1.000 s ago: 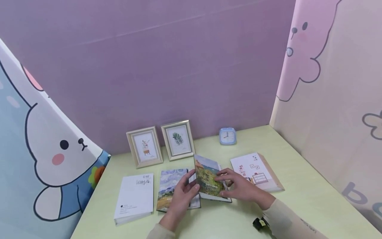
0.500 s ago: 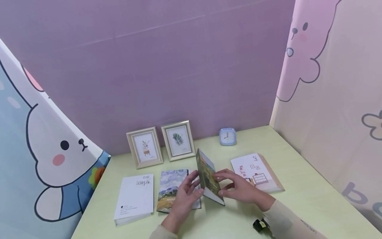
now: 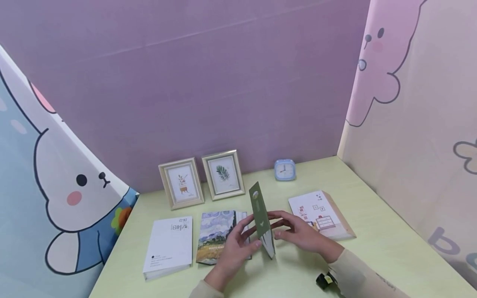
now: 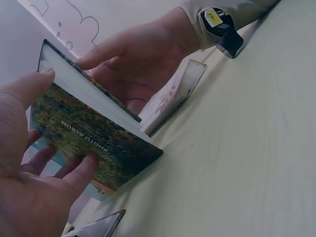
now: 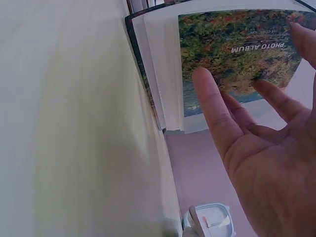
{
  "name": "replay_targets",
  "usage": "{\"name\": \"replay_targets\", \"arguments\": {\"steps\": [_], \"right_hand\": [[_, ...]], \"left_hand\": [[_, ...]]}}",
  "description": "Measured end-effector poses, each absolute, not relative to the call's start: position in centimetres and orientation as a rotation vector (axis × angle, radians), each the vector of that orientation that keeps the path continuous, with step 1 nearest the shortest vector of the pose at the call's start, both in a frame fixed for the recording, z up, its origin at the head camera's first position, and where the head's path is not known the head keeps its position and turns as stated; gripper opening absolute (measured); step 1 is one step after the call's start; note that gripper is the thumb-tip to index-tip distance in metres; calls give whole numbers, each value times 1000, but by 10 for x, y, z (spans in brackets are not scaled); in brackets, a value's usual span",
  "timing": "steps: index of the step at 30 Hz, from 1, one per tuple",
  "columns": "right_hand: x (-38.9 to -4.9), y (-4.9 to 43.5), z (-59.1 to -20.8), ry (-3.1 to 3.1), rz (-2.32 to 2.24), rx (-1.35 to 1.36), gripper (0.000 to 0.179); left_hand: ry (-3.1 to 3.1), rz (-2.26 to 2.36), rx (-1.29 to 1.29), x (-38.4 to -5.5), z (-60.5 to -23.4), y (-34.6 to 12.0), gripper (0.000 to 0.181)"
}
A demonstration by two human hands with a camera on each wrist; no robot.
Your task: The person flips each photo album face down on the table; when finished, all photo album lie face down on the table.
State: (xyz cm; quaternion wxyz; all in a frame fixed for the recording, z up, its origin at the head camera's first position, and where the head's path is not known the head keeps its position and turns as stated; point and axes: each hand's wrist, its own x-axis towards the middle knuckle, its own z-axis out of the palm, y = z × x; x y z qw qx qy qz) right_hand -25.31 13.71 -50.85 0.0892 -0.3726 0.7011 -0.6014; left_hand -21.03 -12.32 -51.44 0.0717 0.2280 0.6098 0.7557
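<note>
A photo album (image 3: 261, 211) stands nearly upright in the head view, its green spine toward me. My left hand (image 3: 236, 250) holds it at the left, thumb at the edge and fingers against the painted cover (image 4: 118, 143), as the left wrist view shows. On the other side is my right hand (image 3: 298, 231), its fingers long and spread. In the right wrist view those fingers (image 5: 212, 98) lie over a picture sheet lettered PHOTO ALBUM (image 5: 237, 64), beside white pages. Behind my left hand, another album (image 3: 216, 231) with a painted field on its cover lies on the table.
A white album (image 3: 169, 244) lies at the left, and a white one with a brown edge (image 3: 322, 215) at the right. Two picture frames (image 3: 181, 184) stand at the back near a blue clock (image 3: 285, 170). A black wrist device (image 3: 325, 281) is by the right sleeve.
The album has turned from showing its painted cover to showing its green spine, and stands more upright. My right fingers have shifted from the cover's front to its far side.
</note>
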Motion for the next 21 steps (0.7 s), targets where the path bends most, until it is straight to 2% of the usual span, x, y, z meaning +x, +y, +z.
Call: {"name": "replay_targets", "arguments": {"steps": [11, 21], "right_hand": [[-259, 141, -509, 2032, -1959, -1105, 54], [-256, 151, -498, 2073, -1956, -911, 47]], "left_hand": [[1851, 2203, 716, -213, -519, -121, 75], [2030, 2037, 696, -212, -526, -118, 70]]}}
